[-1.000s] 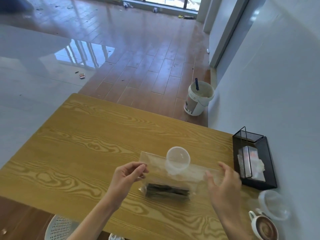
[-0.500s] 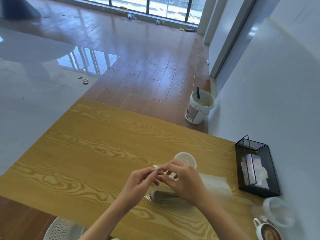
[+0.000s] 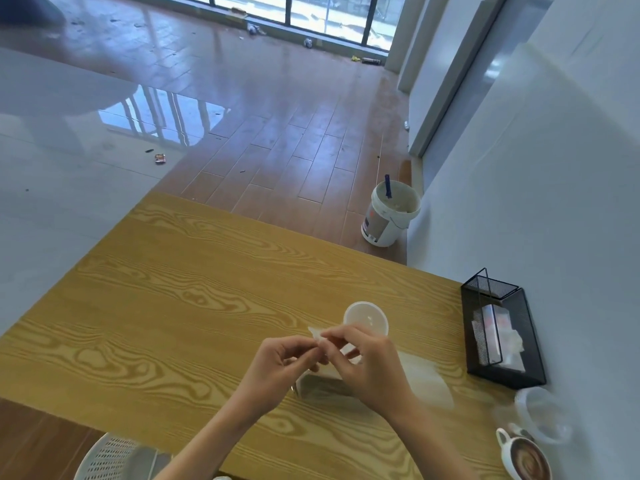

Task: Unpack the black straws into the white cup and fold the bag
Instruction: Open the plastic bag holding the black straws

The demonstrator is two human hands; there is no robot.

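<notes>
A clear plastic bag (image 3: 426,379) lies on the wooden table (image 3: 166,306), its right part spread flat. My left hand (image 3: 277,368) and my right hand (image 3: 367,365) meet over its left end, and both pinch a raised corner of the bag (image 3: 316,332) between thumb and fingers. The black straws are hidden under my hands, inside the bag. The white cup (image 3: 366,318) stands upright just behind my fingers with nothing in it.
A black mesh holder (image 3: 498,327) with napkins stands at the right against the wall. A clear lid (image 3: 540,414) and a coffee cup (image 3: 526,459) sit at the near right corner. A white chair (image 3: 110,459) is below the table's edge; a bucket (image 3: 389,213) stands on the floor.
My right hand has crossed from the bag's right side to its left end. Both hands have lifted and pinched the bag's corner, and the straws went out of sight beneath them.
</notes>
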